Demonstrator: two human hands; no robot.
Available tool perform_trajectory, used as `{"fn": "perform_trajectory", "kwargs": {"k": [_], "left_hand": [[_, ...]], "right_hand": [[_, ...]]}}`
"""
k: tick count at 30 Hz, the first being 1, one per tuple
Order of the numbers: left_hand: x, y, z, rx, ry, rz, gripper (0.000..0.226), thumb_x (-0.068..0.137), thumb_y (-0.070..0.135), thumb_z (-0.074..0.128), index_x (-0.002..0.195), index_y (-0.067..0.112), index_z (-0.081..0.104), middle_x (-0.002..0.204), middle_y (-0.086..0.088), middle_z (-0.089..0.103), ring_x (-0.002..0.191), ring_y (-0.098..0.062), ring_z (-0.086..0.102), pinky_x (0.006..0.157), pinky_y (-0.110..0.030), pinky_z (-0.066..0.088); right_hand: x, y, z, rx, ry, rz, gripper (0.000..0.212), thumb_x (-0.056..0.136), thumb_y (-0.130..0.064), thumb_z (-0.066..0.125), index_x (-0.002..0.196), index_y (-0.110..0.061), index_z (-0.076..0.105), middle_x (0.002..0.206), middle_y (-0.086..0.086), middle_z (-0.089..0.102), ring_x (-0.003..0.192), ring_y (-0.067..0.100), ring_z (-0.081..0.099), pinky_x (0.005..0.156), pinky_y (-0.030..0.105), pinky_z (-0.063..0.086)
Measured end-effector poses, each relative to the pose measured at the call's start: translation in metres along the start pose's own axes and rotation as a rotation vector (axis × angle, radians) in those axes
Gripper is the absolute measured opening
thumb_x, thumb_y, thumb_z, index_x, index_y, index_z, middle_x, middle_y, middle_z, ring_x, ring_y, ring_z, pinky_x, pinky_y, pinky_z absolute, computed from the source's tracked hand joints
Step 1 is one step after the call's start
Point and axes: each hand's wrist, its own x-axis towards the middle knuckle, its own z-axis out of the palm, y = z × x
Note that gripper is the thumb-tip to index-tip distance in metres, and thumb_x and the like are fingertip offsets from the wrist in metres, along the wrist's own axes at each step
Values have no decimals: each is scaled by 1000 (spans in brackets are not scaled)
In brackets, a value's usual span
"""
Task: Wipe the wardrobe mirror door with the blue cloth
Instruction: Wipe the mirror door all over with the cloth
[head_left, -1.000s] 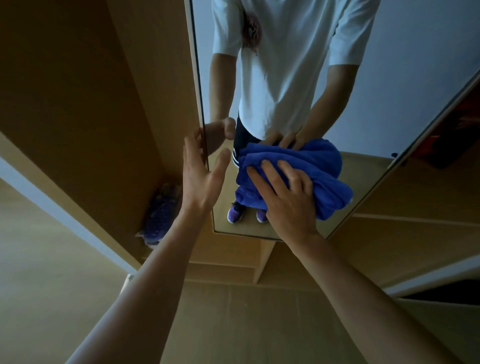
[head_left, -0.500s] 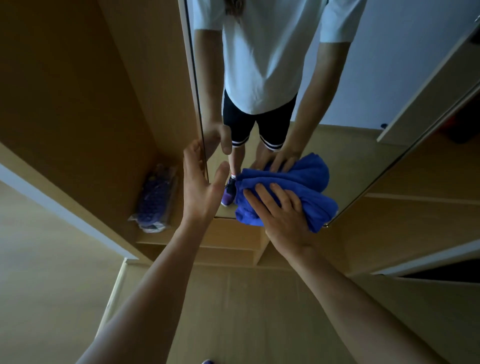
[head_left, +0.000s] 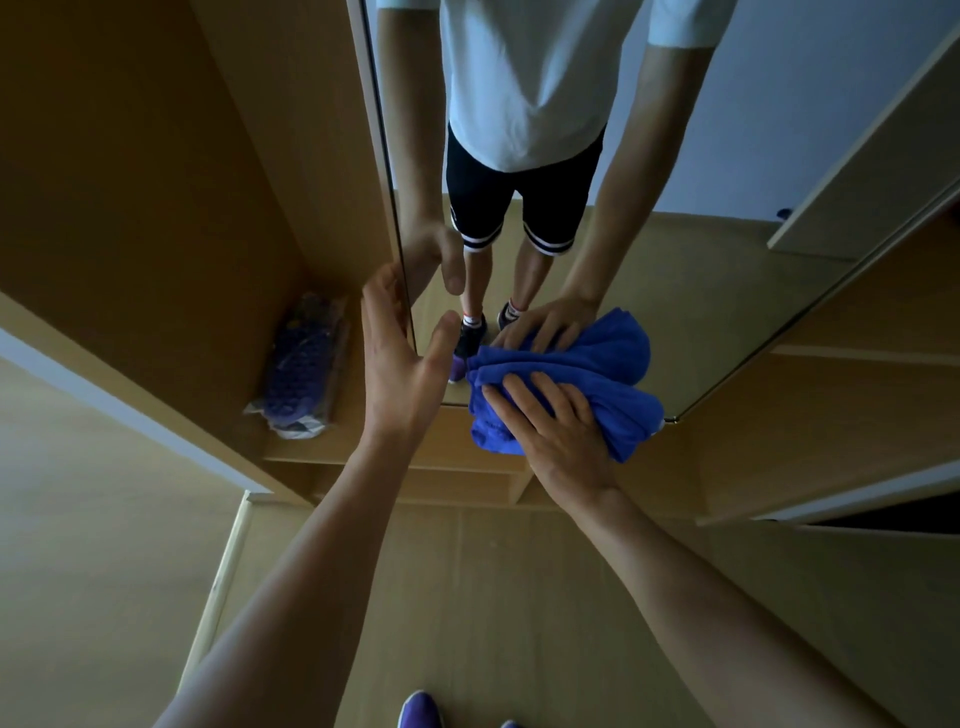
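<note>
The blue cloth (head_left: 582, 364) is soft, light and limp, bunched into thick folds, so it should mould to the glass and bear firm pressure without harm. It will likely slide or unroll if pushed from one corner. The best hold is a flat palm over the middle of the bunch, or a grip round its thickest fold.

The cloth lies in the middle right of the frame, against the lowest part of the wardrobe mirror door (head_left: 701, 291). Its lower edge hangs past the bottom of the glass. The right hand (head_left: 558, 441) rests on the cloth's lower half with its fingers (head_left: 522, 402) straight and slightly spread. They press the cloth to the mirror rather than curl round it. Most of the cloth shows above and to the right of the fingertips.

The left hand (head_left: 405, 364), just left of the cloth and apart from it, is at the door's left edge. Its fingers are straight and the thumb is spread wide. Whether they hook behind the edge cannot be told.

A bagged purple item (head_left: 301, 374) lies on the wardrobe shelf (head_left: 306, 452) at centre left.
</note>
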Motion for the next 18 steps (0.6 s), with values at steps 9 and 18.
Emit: {"fn": "perform_trajectory", "kwargs": {"k": [9,18], "left_hand": [[0,-6,-1,13,16,30,52,92,25,64,136,31,36,139,-1,52,133,-16,50,112,-48,43],[-6,-12,6,118,-109,-55,57,92,32,66,137,19,33,131,4,38,122,-6,40,103,-22,34]], "right_hand": [[-22,-13,33,44,-123,14,52,98,-12,46,148,-22,49,145,0,52,128,26,47,108,44,39],[-36,-11,32,373,-448,63,69,74,7,63,138,-18,57,137,5,55,120,30,54,102,45,47]]}}
